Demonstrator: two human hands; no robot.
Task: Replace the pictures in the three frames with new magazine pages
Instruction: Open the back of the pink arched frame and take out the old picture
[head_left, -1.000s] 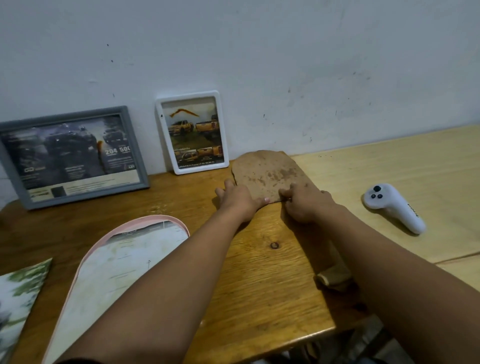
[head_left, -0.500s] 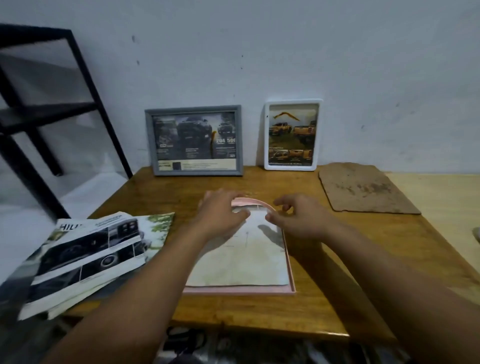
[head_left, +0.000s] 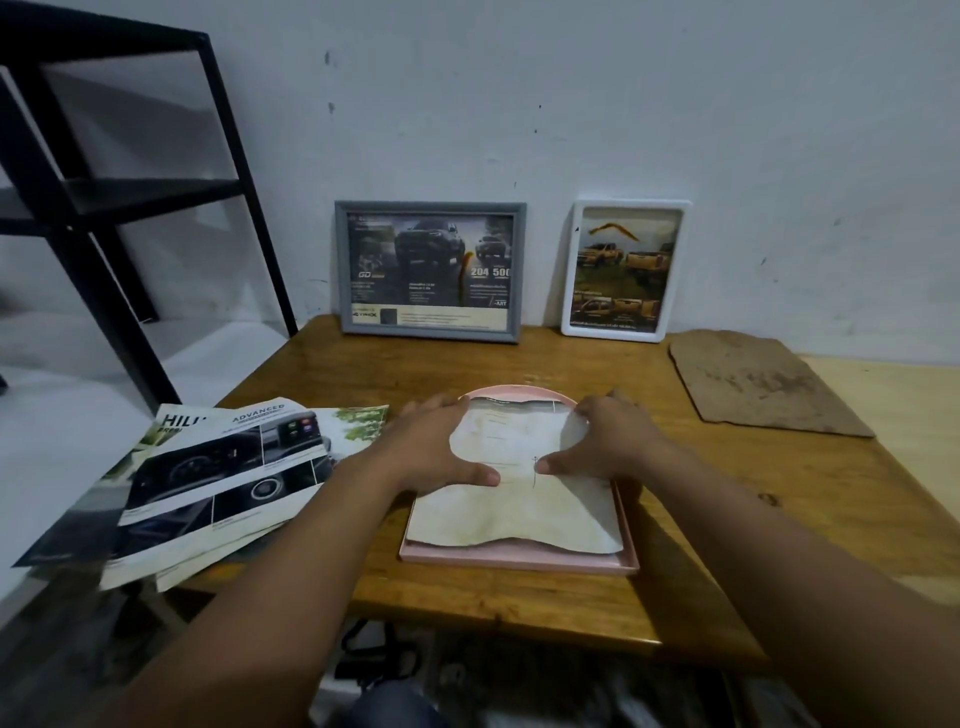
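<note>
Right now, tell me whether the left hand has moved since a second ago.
Yes. The left hand has left the brown backing board beside the white frame and now lies flat on the paper in the pink frame, leftward of the board.

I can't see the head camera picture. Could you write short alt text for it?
A person's left hand and right hand press flat on a pale sheet of paper lying in a pink arched frame on a wooden table. Magazine pages lie to the left; a grey frame and a white frame with truck pictures lean against the wall.
</note>
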